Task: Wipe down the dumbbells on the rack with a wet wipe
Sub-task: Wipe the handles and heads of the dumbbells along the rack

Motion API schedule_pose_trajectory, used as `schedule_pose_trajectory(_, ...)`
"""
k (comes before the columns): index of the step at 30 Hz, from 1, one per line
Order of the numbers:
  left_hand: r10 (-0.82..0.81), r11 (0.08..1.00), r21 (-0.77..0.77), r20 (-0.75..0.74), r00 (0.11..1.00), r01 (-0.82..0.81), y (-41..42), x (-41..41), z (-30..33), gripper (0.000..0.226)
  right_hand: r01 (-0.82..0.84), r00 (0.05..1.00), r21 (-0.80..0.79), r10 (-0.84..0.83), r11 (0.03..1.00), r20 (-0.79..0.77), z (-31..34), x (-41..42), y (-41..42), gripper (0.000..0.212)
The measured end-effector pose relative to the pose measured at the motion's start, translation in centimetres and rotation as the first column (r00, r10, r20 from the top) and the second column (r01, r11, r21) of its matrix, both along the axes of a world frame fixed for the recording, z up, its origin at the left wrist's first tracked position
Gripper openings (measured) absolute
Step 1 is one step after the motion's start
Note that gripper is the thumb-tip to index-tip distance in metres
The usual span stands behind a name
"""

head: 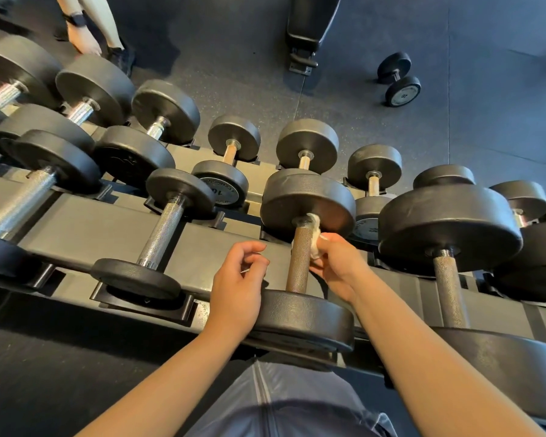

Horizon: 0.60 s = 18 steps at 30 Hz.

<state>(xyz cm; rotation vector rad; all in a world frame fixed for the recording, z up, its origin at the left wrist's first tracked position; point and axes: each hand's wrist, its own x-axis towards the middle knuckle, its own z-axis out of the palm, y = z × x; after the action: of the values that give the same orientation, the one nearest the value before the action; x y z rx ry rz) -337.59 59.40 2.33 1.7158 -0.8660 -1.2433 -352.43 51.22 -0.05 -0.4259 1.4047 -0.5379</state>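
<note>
Left hand [238, 279]: loosely curled, holding nothing, beside the handle.
Right hand [338, 263]: pinches wet wipe [314, 239] against dumbbell [300, 260] handle on the rack [85, 225].
Risk: small wad (barely covering) could slip, leaving far weight head unwiped.

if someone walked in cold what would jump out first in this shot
The right hand pressing a crumpled white wet wipe against the knurled handle of a rust-toned dumbbell at centre. The left hand hovers beside it, holding nothing. Beyond the rack, a lone dumbbell lies on the floor near a bench.
</note>
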Motion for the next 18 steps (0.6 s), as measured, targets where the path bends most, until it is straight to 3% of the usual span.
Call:
schedule_pose_trajectory(3, -0.011, 1.000, 0.006, -0.005, 1.000, 0.011, 0.0, 0.0, -0.1, 0.019, -0.072, 0.997, 0.091, 0.072, 0.993, -0.003, 0.2, -0.5, 0.4, 0.020)
schedule_pose_trajectory(6, -0.012, 1.000, 0.011, -0.011, 1.000, 0.012, 0.0, 0.1, 0.0, 0.019, -0.384, 0.918, 0.093, 0.391, 0.918, -0.070, 2.1, -1.3, 1.3, 0.020)
schedule_pose_trajectory(9, -0.021, 1.000, 0.012, -0.022, 1.000, 0.021, 0.1, 0.0, 0.0, 0.017, -0.750, 0.617, 0.043, 0.721, 0.660, -0.316, 4.1, -2.3, 2.5, 0.015)
schedule_pose_trajectory(12, -0.036, 0.998, 0.043, -0.052, 0.998, 0.039, 0.0, 0.0, 0.0, 0.016, -0.875, 0.435, 0.023, 0.805, 0.484, -0.404, 5.5, -2.2, 2.1, 0.021)
schedule_pose_trajectory(15, -0.031, 0.994, 0.096, -0.128, 0.991, 0.043, -0.1, 0.2, 0.0, 0.018, -0.945, 0.233, 0.103, 0.861, 0.310, -0.452, 6.7, -0.8, 0.4, 0.018)
schedule_pose_trajectory(16, -0.019, 0.995, 0.095, -0.152, 0.988, 0.034, -0.1, 0.4, 0.1, 0.019, -0.947, 0.229, 0.111, 0.874, 0.303, -0.428, 7.3, -0.1, -0.3, 0.014)
schedule_pose_trajectory(18, 0.018, 0.998, 0.069, -0.145, 0.989, -0.008, 0.3, 1.3, 0.8, 0.018, -0.935, 0.310, 0.058, 0.886, 0.350, -0.346, 8.3, 1.2, -1.5, 0.007)
